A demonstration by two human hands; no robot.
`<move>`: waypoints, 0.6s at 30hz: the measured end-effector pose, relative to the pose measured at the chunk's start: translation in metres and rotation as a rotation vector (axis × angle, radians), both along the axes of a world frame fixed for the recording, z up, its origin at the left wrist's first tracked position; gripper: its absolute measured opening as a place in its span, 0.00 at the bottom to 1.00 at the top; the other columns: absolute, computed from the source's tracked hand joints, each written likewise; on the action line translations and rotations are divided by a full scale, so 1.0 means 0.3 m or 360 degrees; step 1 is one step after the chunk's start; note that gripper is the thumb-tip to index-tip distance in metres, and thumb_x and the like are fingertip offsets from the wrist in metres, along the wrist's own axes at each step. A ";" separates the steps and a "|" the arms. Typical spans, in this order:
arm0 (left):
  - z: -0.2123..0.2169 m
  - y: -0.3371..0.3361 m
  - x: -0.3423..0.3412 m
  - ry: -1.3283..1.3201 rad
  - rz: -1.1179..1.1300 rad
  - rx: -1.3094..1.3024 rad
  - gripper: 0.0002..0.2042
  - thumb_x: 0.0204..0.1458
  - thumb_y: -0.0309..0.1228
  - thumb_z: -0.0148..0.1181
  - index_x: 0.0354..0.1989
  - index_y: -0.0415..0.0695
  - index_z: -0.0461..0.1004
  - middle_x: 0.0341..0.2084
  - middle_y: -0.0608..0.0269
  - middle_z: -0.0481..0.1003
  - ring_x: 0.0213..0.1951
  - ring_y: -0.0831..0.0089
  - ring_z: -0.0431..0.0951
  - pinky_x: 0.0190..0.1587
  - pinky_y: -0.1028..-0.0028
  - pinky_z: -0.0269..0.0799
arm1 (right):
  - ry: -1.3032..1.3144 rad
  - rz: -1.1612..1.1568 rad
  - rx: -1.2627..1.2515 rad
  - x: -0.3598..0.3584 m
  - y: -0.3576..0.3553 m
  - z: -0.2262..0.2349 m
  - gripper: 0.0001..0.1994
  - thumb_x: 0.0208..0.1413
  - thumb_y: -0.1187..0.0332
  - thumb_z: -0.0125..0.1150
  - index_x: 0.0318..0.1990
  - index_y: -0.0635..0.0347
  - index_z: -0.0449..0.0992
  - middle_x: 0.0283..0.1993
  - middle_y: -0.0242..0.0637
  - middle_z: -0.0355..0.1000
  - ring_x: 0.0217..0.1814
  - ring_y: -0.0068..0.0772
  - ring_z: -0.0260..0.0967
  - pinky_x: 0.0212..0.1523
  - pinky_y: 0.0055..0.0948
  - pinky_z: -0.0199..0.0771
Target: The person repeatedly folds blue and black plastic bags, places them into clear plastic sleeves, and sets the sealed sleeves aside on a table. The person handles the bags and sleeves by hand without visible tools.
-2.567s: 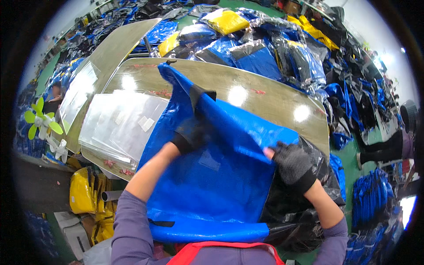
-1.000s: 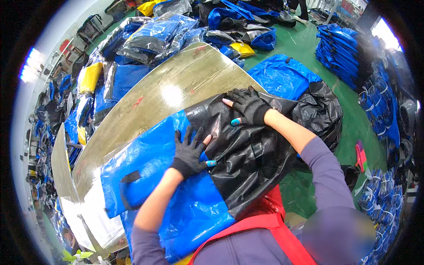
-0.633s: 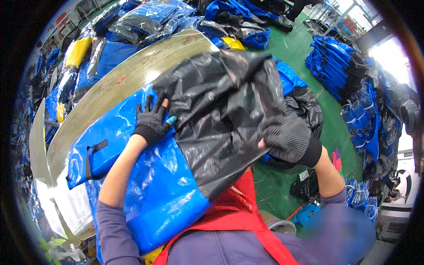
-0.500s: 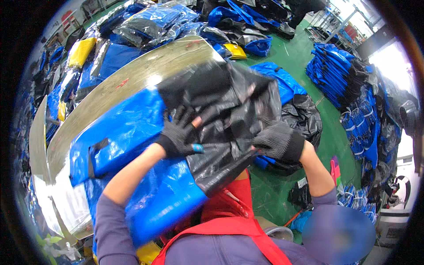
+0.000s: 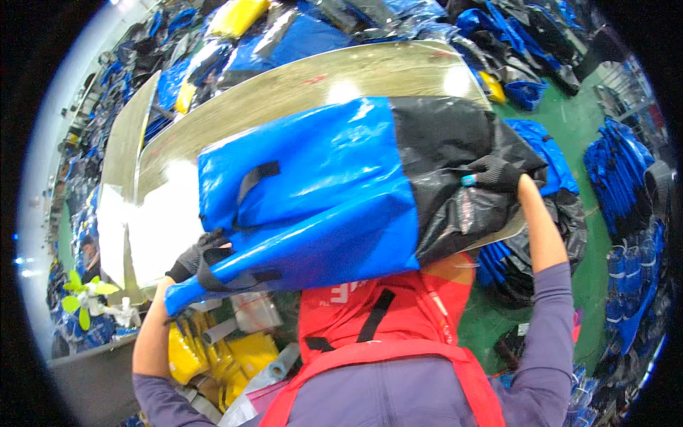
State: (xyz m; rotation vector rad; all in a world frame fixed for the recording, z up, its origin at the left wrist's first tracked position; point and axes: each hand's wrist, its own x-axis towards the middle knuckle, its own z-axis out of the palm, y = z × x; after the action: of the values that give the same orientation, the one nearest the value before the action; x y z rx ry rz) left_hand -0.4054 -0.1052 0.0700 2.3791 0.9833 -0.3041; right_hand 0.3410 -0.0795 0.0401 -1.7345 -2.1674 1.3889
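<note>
A large blue and black tarpaulin-like bag (image 5: 320, 185) lies on the table across my front, its blue part at left and its wrinkled black part at right. Black straps show on the blue part. In a dark knit glove, my left hand (image 5: 196, 257) is closed on the blue part's near left corner beside a strap; the bag partly hides its fingers. At the other end, my right hand (image 5: 496, 175), gloved alike with one blue-wrapped finger, has its fingers bent and gathered on the black material.
The shiny table (image 5: 242, 117) curves behind the bag, with plastic-wrapped blue and yellow packs (image 5: 238, 16) heaped beyond it. Blue and black stacks (image 5: 617, 178) stand on the green floor at right. Yellow material (image 5: 213, 356) lies low at left, near a small green-leaved plant (image 5: 84, 302).
The bag has shifted and lies flatter. My left hand has gone from the black middle to the near left corner, while my right hand has moved on the black end. The view has turned.
</note>
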 end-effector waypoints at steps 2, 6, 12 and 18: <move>0.000 -0.106 -0.148 -0.0048 0.0357 -0.0404 0.28 0.48 0.34 0.65 0.60 0.48 0.65 0.60 0.53 0.60 0.59 0.57 0.62 0.61 0.60 0.57 | -0.0052 -0.0038 0.0041 -0.016 0.002 0.012 0.25 0.52 0.51 0.64 0.52 0.59 0.76 0.49 0.45 0.76 0.51 0.36 0.73 0.56 0.30 0.66; -0.019 -0.251 -0.225 -0.0218 0.1012 -0.0551 0.22 0.52 0.35 0.62 0.54 0.44 0.67 0.50 0.57 0.66 0.50 0.63 0.66 0.53 0.64 0.61 | -0.0184 -0.0157 -0.0066 -0.029 0.007 0.022 0.24 0.51 0.52 0.65 0.50 0.59 0.78 0.46 0.45 0.77 0.47 0.35 0.74 0.51 0.30 0.69; -0.297 -0.242 -0.068 -0.1254 0.2077 -0.0063 0.15 0.55 0.37 0.61 0.40 0.36 0.71 0.27 0.68 0.72 0.32 0.74 0.68 0.36 0.71 0.66 | -0.0044 -0.0227 0.0134 0.002 -0.053 0.005 0.23 0.50 0.53 0.66 0.48 0.61 0.78 0.42 0.46 0.77 0.46 0.37 0.73 0.49 0.31 0.69; -0.114 -0.137 0.159 0.0050 0.1231 0.1697 0.33 0.56 0.31 0.52 0.68 0.36 0.47 0.66 0.39 0.53 0.67 0.49 0.54 0.68 0.62 0.48 | -0.0336 -0.0014 0.0471 0.002 -0.050 -0.006 0.26 0.47 0.47 0.65 0.41 0.65 0.79 0.46 0.53 0.71 0.51 0.52 0.68 0.53 0.41 0.66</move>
State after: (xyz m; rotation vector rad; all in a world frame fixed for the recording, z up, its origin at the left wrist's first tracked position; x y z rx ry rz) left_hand -0.3578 -0.1462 0.0358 2.5085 2.3869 0.6311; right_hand 0.3414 -0.0945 0.0383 -1.8403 -2.3196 0.8595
